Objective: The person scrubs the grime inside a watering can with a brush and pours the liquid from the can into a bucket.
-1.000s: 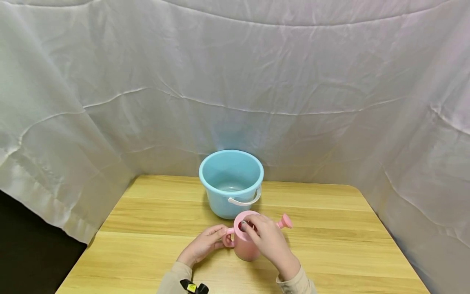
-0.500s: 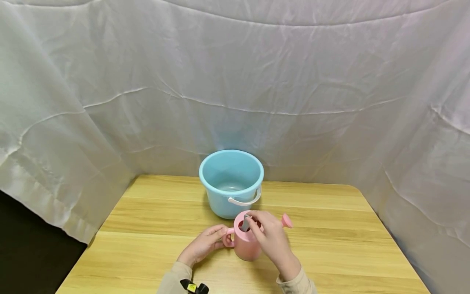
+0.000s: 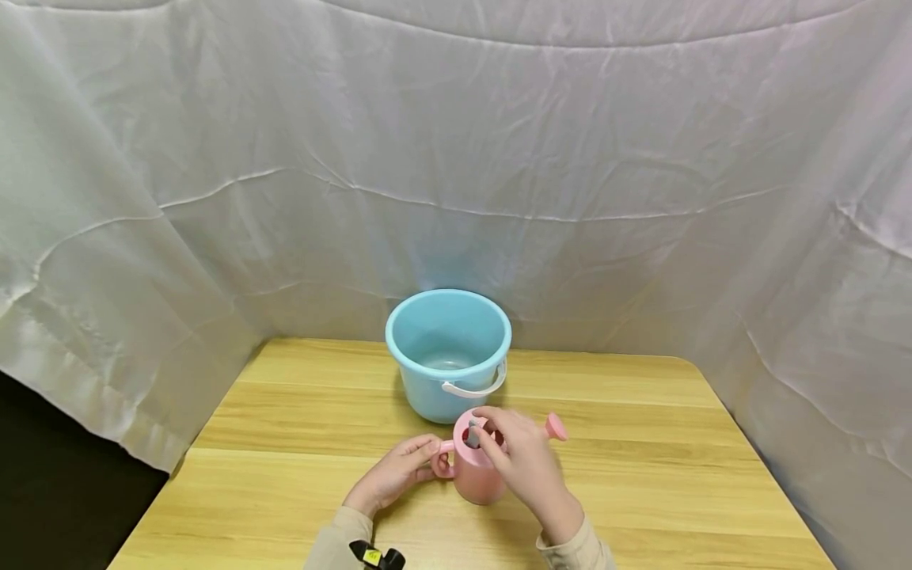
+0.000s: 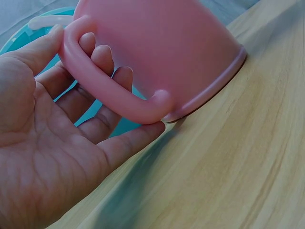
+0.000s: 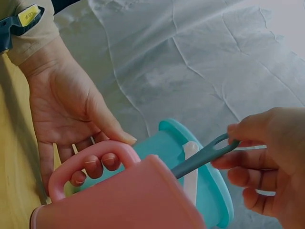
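Observation:
A pink watering can (image 3: 479, 483) stands upright on the wooden table, its spout pointing right. My left hand (image 3: 399, 473) holds its loop handle (image 4: 102, 81), fingers passed through the loop and thumb on its top. Over the can's opening, my right hand (image 3: 526, 461) pinches the slotted end of a slim grey-blue handle (image 5: 202, 156) between thumb and fingers. That handle slants down into the can, where its lower part is hidden, so I cannot tell what tool it belongs to.
A light blue bucket (image 3: 420, 392) with a white carrying handle (image 3: 476, 392) stands just behind the can. Grey-white curtains (image 3: 456, 158) surround the table (image 3: 299, 419) at the back and sides. A black strap device (image 3: 378, 556) sits on my left wrist.
The grey-blue handle, mostly covered by my right hand a second ago, has come into clearer view at the opening as that hand shifted slightly. My left hand and the can have stayed put.

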A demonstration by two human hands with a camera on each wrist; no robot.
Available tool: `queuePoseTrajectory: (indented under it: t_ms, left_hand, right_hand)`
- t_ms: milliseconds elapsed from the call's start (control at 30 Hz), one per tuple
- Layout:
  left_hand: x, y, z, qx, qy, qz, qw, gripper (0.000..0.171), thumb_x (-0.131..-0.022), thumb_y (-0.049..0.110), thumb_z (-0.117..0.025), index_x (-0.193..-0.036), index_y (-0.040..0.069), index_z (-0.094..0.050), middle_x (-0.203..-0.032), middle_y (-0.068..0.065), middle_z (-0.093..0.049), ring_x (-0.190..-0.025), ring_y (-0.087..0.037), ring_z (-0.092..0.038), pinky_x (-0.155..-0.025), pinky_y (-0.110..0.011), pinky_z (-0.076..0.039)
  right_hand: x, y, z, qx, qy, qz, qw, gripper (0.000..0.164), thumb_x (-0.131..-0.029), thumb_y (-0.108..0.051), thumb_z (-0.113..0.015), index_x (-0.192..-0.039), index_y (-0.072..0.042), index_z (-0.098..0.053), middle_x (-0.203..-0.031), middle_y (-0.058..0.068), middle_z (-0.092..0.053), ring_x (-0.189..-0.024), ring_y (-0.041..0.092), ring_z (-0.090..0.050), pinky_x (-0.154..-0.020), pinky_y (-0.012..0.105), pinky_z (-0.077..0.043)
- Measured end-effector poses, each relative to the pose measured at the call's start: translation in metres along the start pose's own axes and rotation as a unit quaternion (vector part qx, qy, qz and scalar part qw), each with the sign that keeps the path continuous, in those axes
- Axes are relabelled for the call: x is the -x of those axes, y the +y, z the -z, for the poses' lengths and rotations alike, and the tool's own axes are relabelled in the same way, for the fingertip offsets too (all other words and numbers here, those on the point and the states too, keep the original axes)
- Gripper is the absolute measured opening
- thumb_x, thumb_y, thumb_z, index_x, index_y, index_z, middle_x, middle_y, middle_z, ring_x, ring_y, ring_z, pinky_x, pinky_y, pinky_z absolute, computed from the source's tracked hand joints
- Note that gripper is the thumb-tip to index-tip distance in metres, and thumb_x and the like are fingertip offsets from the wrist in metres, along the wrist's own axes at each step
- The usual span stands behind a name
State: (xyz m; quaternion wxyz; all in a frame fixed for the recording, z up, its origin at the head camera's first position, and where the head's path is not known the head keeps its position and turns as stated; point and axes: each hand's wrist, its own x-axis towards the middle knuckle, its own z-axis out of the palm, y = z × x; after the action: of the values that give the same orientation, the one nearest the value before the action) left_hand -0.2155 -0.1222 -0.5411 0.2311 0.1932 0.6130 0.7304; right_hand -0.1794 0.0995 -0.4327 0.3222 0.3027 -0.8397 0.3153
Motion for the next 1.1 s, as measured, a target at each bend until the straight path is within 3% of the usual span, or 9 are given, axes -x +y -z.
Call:
queuePoseTrajectory:
  t_ms: [133, 300, 367, 567, 700, 933, 1100]
  left_hand:
    - [0.0005, 0.0001, 0.0002, 0.001, -0.002, -0.001, 1.0, 0.032, -0.105, 0.029, -0.041, -0.083, 0.01, -0.056, -0.096, -0.001, -0.058, -0.1, -0.019, -0.065, -0.096, -0.035, -0.054]
    - [0.0006, 0.0001, -0.0001, -0.001, -0.004, -0.007, 1.0, 0.033, -0.105, 0.028, -0.04, -0.084, 0.009, -0.055, -0.096, -0.001, -0.058, -0.099, -0.019, -0.066, -0.096, -0.035, -0.054]
    - [0.0005, 0.0002, -0.0001, -0.002, -0.005, -0.009, 0.9999, 0.032, -0.106, 0.028, -0.04, -0.084, 0.009, -0.055, -0.096, -0.001, -0.058, -0.099, -0.019, -0.066, -0.096, -0.035, -0.054]
    - [0.0006, 0.0006, -0.0002, -0.003, -0.01, -0.012, 0.9999, 0.032, -0.106, 0.027, -0.039, -0.084, 0.012, -0.056, -0.096, 0.001, -0.058, -0.099, -0.018, -0.065, -0.096, -0.035, -0.054]
    - [0.0007, 0.0007, -0.0001, -0.002, -0.011, -0.013, 0.9999, 0.032, -0.106, 0.027, -0.039, -0.084, 0.012, -0.056, -0.097, 0.0, -0.058, -0.099, -0.019, -0.065, -0.097, -0.036, -0.054]
    - [0.0011, 0.001, -0.001, 0.002, -0.011, -0.013, 0.9999, 0.032, -0.106, 0.027, -0.039, -0.085, 0.012, -0.057, -0.096, 0.0, -0.058, -0.099, -0.019, -0.065, -0.097, -0.037, -0.054]
    - [0.0012, 0.0012, -0.0015, 0.003, -0.01, -0.014, 0.9998, 0.031, -0.106, 0.026, -0.039, -0.085, 0.012, -0.056, -0.095, 0.0, -0.058, -0.098, -0.019, -0.065, -0.097, -0.037, -0.054]
  right_hand:
    - [0.0008, 0.0002, -0.0026, 0.011, -0.06, -0.037, 0.997, 0.024, -0.084, -0.012, -0.075, -0.106, -0.01, -0.068, -0.078, -0.007, -0.064, -0.068, 0.005, -0.055, -0.062, 0.016, -0.046]
    - [0.0018, 0.0016, -0.0035, 0.004, -0.109, -0.06, 0.992, 0.019, -0.09, -0.014, -0.069, -0.109, -0.013, -0.069, -0.105, -0.002, -0.072, -0.094, 0.013, -0.068, -0.08, 0.031, -0.057]
    - [0.0025, 0.002, -0.0035, 0.005, -0.113, -0.054, 0.992, 0.018, -0.09, -0.014, -0.068, -0.108, -0.014, -0.069, -0.111, 0.0, -0.071, -0.102, 0.016, -0.068, -0.085, 0.035, -0.057]
    - [0.0036, 0.0027, -0.0043, 0.003, -0.114, -0.02, 0.993, 0.018, -0.088, -0.012, -0.07, -0.106, -0.014, -0.068, -0.104, -0.003, -0.069, -0.089, 0.011, -0.063, -0.076, 0.027, -0.055]
    - [0.0044, 0.0032, -0.0052, 0.001, -0.113, 0.001, 0.994, 0.018, -0.086, -0.01, -0.07, -0.104, -0.012, -0.069, -0.097, -0.003, -0.068, -0.09, 0.01, -0.059, -0.075, 0.025, -0.053]
    - [0.0051, 0.0019, -0.0064, -0.018, -0.117, -0.021, 0.993, 0.019, -0.088, -0.01, -0.069, -0.107, -0.01, -0.067, -0.101, 0.0, -0.067, -0.085, 0.012, -0.059, -0.072, 0.022, -0.053]
    - [0.0049, 0.0021, -0.0075, -0.025, -0.111, -0.02, 0.993, 0.022, -0.088, -0.008, -0.068, -0.11, -0.008, -0.067, -0.109, 0.003, -0.068, -0.091, 0.012, -0.061, -0.075, 0.022, -0.054]
